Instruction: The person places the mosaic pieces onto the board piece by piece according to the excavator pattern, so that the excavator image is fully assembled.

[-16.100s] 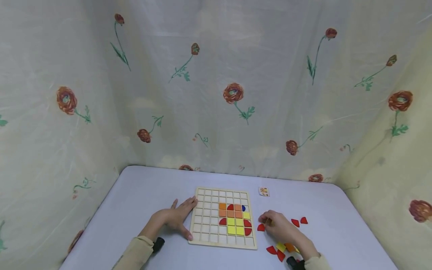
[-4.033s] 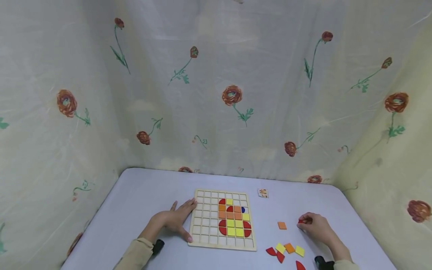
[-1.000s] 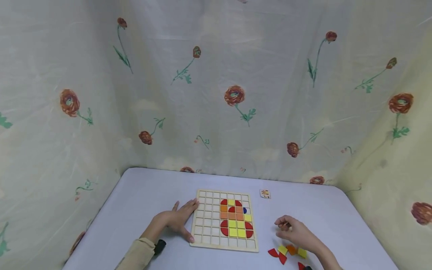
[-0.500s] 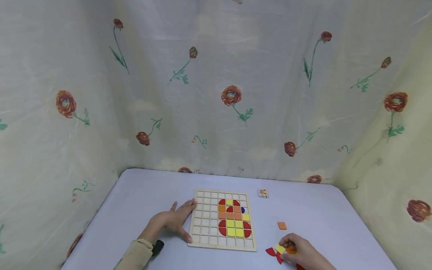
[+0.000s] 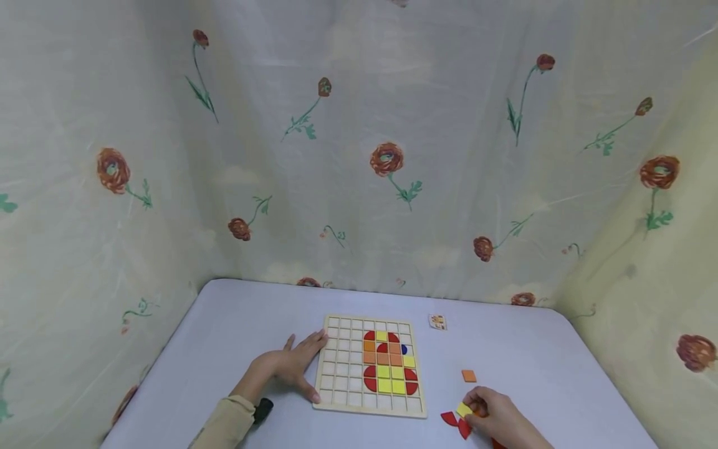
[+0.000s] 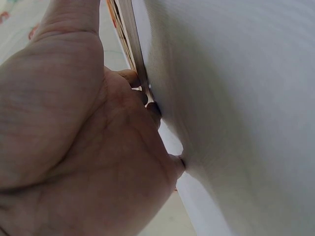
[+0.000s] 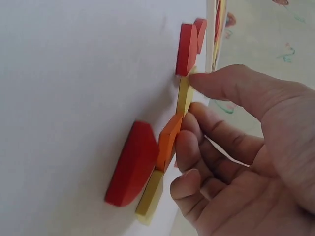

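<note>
Right hand (image 5: 493, 411) moved; pinches 1 yellow square (image 5: 463, 410) | 3 red wedges (image 5: 449, 418) near

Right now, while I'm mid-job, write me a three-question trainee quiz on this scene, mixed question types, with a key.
1. True or false: the left hand is apart from the grid board.

2. Which of these is the right hand pinching?
A) the blue piece
B) a yellow square
C) the picture card

3. Fill in the colour: just beyond the right hand's fingertips, a loose square lying by itself on the table is ____.

Key: 1. False; it touches the board's left edge. 2. B. 3. Orange.
</note>
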{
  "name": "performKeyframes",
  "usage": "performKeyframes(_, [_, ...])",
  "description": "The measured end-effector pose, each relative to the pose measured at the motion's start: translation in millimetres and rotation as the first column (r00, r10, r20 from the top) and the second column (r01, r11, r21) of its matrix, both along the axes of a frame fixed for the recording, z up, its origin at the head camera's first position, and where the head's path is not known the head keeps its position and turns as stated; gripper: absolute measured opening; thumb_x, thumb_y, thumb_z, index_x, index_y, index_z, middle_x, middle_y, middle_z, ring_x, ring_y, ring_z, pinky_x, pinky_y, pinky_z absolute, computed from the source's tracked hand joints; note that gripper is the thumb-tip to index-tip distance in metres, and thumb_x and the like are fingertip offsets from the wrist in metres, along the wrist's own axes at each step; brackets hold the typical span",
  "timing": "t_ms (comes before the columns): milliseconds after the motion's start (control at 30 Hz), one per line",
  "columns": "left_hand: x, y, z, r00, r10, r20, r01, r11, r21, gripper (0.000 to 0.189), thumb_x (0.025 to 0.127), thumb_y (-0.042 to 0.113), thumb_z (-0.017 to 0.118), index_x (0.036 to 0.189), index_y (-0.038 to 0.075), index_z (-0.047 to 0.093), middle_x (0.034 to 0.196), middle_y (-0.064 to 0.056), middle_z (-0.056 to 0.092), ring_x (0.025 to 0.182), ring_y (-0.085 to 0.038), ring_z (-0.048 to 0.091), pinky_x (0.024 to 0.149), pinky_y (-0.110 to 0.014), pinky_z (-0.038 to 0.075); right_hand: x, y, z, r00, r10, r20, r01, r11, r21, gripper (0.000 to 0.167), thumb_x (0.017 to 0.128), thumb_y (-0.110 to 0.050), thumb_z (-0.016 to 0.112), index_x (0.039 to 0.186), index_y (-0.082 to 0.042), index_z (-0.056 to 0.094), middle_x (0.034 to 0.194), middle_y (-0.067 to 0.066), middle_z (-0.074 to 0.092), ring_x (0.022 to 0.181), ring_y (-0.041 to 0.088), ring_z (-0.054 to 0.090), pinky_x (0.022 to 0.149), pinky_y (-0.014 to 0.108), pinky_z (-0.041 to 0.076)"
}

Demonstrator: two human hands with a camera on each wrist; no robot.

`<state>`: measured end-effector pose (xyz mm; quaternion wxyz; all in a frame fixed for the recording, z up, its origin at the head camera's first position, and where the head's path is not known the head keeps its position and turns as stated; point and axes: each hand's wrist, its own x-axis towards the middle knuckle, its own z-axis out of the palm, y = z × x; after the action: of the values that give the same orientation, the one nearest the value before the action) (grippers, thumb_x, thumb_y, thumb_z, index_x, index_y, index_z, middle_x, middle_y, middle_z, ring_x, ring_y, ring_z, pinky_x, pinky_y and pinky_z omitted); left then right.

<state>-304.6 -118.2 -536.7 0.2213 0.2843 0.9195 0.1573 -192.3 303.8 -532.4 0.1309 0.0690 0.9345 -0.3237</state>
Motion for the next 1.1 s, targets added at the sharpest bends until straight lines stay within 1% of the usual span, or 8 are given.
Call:
performKeyframes(233, [1.1, 0.8, -1.1, 1.0, -0.001, 0.0, 0.001, 1.0, 0.007, 0.125, 0.064, 0.059, 0.081, 0.155, 0.009, 0.012, 0.164, -0.009, 0.006, 0.151, -0.026, 0.004, 0.118, -0.062, 0.001, -0.5, -4.8, 1.4, 1.0, 0.005, -0.014, -0.005, 1.0, 0.023, 0.021, 0.077, -0.01, 0.078, 0.091, -0.006, 0.063, 0.075, 0.001, 0.057, 0.071, 0.014, 0.051, 0.06, 0.023, 0.045])
performKeyframes(400, [0.2, 0.8, -1.5, 1.0, 0.005, -0.008, -0.005, 1.0, -0.006, 0.125, 0.064, 0.06, 0.081, 0.155, 0.009, 0.013, 0.164, -0.008, 0.006, 0.151, -0.026, 0.004, 0.118, -0.061, 0.001, -4.1, -5.4, 0.4, 1.0, 0.006, -0.006, -0.006, 0.999, 0.033, 0.019, 0.078, -0.006, 0.074, 0.094, -0.005, 0.064, 0.076, 0.002, 0.056, 0.072, 0.015, 0.05, 0.061, 0.024, 0.045])
performKeyframes(567, [-0.6, 1.9, -0.8, 1.0, -0.003, -0.007, 0.003, 1.0, -0.014, 0.125, 0.064, 0.061, 0.08, 0.155, 0.009, 0.012, 0.164, -0.008, 0.006, 0.151, -0.025, 0.004, 0.118, -0.062, 0.002, -6.1, -3.6, -2.0, 1.0, 0.001, -0.009, 0.0, 0.998, 0.058, 0.023, 0.076, -0.013, 0.079, 0.09, -0.005, 0.063, 0.076, 0.002, 0.056, 0.071, 0.014, 0.049, 0.061, 0.025, 0.044])
performKeyframes(667, [-0.1, 2.6, 0.4, 1.0, 0.0, -0.002, 0.0, 1.0, -0.013, 0.125, 0.064, 0.061, 0.08, 0.155, 0.009, 0.012, 0.164, -0.008, 0.006, 0.152, -0.025, 0.004, 0.118, -0.062, 0.002, -6.3, -2.8, -2.7, 1.0, -0.014, 0.004, 0.014, 0.999, 0.051, 0.025, 0.076, -0.016, 0.08, 0.09, -0.005, 0.062, 0.077, 0.002, 0.057, 0.072, 0.014, 0.05, 0.063, 0.026, 0.045])
performKeyframes(833, [1.4, 2.1, 2.5, 1.0, 0.013, 0.003, -0.012, 1.0, -0.011, 0.125, 0.064, 0.06, 0.081, 0.155, 0.01, 0.012, 0.164, -0.007, 0.006, 0.152, -0.024, 0.004, 0.118, -0.06, 0.001, -8.5, -4.5, -2.8, 1.0, -0.008, -0.01, 0.008, 0.999, 0.04, 0.02, 0.077, -0.011, 0.077, 0.09, -0.005, 0.063, 0.076, 0.002, 0.057, 0.072, 0.015, 0.05, 0.063, 0.026, 0.045])
performKeyframes(967, [3.0, 2.1, 5.0, 1.0, 0.02, 0.007, -0.02, 1.0, -0.005, 0.124, 0.064, 0.058, 0.082, 0.155, 0.009, 0.013, 0.164, -0.008, 0.007, 0.151, -0.025, 0.005, 0.119, -0.06, 0.002, -14.8, -12.8, -0.9, 1.0, -0.005, -0.026, 0.006, 0.999, 0.038, 0.02, 0.076, -0.009, 0.074, 0.092, -0.005, 0.063, 0.077, 0.003, 0.055, 0.072, 0.015, 0.049, 0.061, 0.026, 0.043])
performKeyframes(1100, [4.1, 2.1, 6.7, 1.0, 0.025, 0.01, -0.025, 1.0, -0.007, 0.124, 0.064, 0.058, 0.082, 0.155, 0.009, 0.013, 0.164, -0.008, 0.007, 0.151, -0.025, 0.005, 0.119, -0.06, 0.002, -28.9, -29.3, 2.1, 0.998, 0.01, -0.068, -0.008, 1.0, 0.023, 0.023, 0.075, -0.011, 0.076, 0.093, -0.007, 0.062, 0.078, 0.002, 0.055, 0.072, 0.015, 0.049, 0.059, 0.026, 0.041])
